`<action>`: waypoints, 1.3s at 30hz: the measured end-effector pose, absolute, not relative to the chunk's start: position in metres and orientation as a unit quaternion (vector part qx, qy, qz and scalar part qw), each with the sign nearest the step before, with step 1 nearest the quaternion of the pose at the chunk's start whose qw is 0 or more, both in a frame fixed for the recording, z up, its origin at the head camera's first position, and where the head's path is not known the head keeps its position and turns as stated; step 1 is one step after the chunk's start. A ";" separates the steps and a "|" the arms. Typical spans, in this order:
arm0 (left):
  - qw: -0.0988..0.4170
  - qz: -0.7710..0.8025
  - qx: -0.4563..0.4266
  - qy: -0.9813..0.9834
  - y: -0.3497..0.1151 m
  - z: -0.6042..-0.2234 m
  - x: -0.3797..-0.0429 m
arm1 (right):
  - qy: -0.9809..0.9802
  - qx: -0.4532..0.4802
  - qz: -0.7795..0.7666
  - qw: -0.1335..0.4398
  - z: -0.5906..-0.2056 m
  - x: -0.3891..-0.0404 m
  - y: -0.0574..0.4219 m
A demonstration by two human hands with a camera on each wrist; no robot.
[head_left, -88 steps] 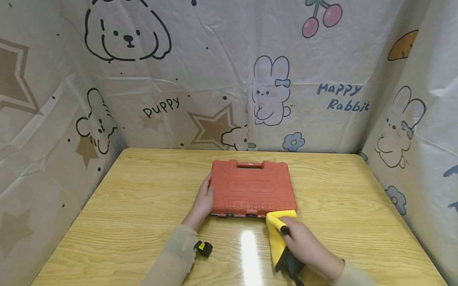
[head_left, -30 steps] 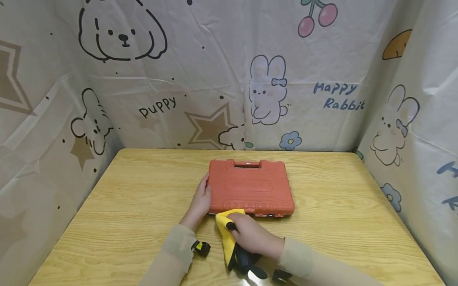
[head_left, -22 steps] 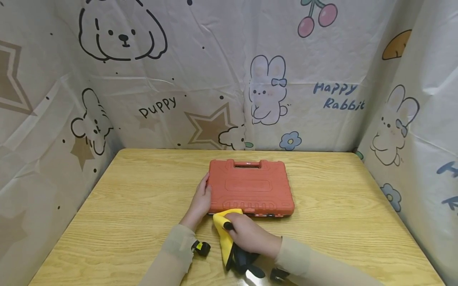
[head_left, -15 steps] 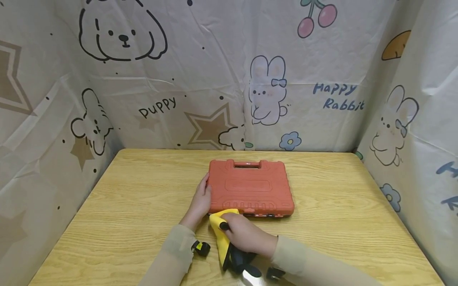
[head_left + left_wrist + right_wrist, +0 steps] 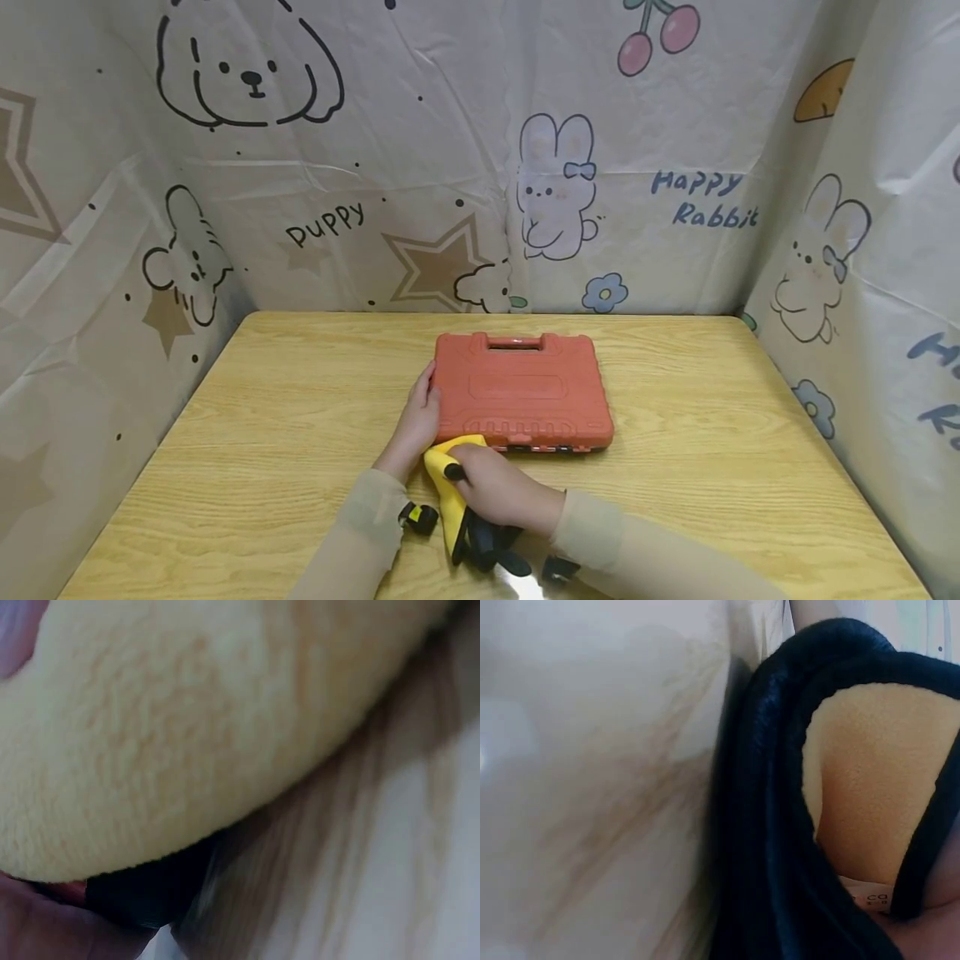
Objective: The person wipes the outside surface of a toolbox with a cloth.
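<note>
A red plastic tool case point(image 5: 525, 387) lies flat on the wooden table, its handle toward the back wall. My left hand point(image 5: 417, 423) rests along its left side, fingers looking fairly straight against the edge. At the front left corner, my right hand point(image 5: 498, 485) grips a yellow cleaning cloth point(image 5: 444, 487) with a black back and black edging. The bunched cloth touches the case's front edge, and its loose part hangs toward me. In the left wrist view, the yellow cloth point(image 5: 165, 742) covers most of the picture. The right wrist view shows the cloth's black border point(image 5: 772, 750) in folds.
The wooden table point(image 5: 300, 392) extends on both sides of the case. A patterned sheet point(image 5: 420, 167) with cartoon animals walls the back and sides. Small black wrist cameras sit at my left wrist point(image 5: 420, 518) and right wrist point(image 5: 558, 570).
My right hand has slid the cloth leftward along the case's front edge, from the right corner to the left corner. My left hand keeps its place on the case. The view shifts slightly.
</note>
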State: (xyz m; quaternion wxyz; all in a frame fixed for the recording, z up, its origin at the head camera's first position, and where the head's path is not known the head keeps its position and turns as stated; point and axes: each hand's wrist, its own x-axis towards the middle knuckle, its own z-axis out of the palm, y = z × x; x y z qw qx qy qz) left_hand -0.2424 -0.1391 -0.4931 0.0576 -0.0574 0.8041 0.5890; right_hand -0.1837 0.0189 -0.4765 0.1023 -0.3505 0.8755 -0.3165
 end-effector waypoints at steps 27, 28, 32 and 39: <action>0.029 0.562 -0.043 0.825 -0.140 -0.498 -0.244 | 0.839 -0.320 -0.414 0.148 -0.434 -0.166 0.065; 0.030 0.564 -0.042 0.824 -0.141 -0.498 -0.244 | 0.838 -0.314 -0.421 0.147 -0.431 -0.166 0.067; 0.033 0.571 -0.037 0.819 -0.141 -0.498 -0.243 | 0.834 -0.287 -0.446 0.150 -0.419 -0.170 0.077; 0.036 0.579 -0.040 0.814 -0.141 -0.497 -0.244 | 0.775 -0.216 -0.559 0.200 -0.406 -0.187 0.098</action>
